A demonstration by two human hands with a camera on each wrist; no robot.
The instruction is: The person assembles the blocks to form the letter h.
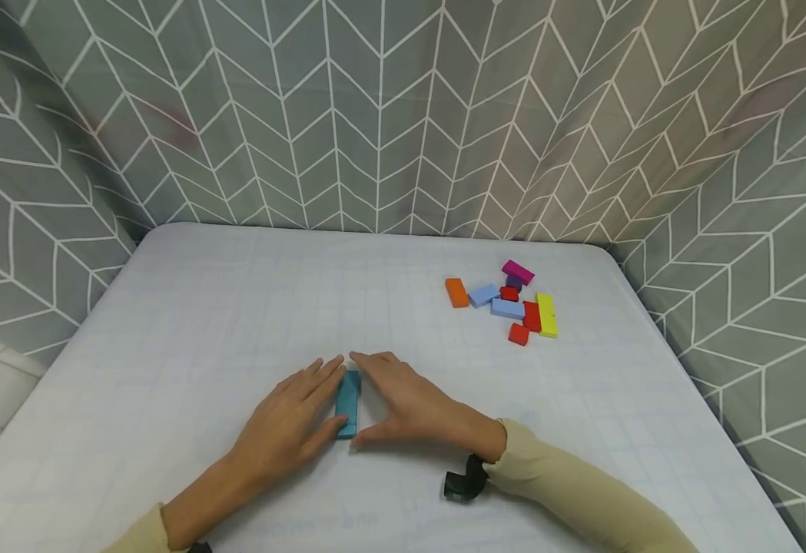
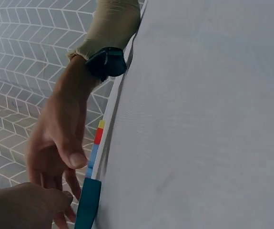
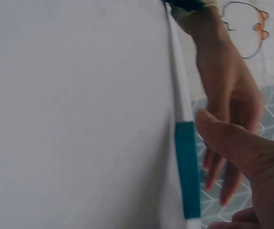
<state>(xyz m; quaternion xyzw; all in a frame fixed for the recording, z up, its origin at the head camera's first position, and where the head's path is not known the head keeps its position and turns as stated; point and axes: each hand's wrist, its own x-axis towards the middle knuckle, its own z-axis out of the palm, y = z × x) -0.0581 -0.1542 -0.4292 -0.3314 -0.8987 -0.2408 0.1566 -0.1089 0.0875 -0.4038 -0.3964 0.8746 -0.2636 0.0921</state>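
Note:
A long teal block (image 1: pixel 348 405) lies on the white-covered table, its length pointing away from me. Along its left side rests my left hand (image 1: pixel 280 427), fingers extended and thumb tip at the block's near end. My right hand (image 1: pixel 412 403) is at the right side with thumb and fingers spread apart, a gap showing between palm and block. In the right wrist view, the right thumb (image 3: pixel 222 136) is beside one end of the teal block (image 3: pixel 188 171). The left wrist view shows the teal block (image 2: pixel 87 205) beyond the left hand (image 2: pixel 22 205).
Farther back on the right is a loose group of blocks: an orange block (image 1: pixel 456 293), light blue blocks (image 1: pixel 508 309), red blocks (image 1: pixel 532 316), a yellow block (image 1: pixel 546 315), a magenta block (image 1: pixel 518 271) and a purple one (image 1: pixel 514 283). Grey patterned curtains (image 1: pixel 375 115) surround the table.

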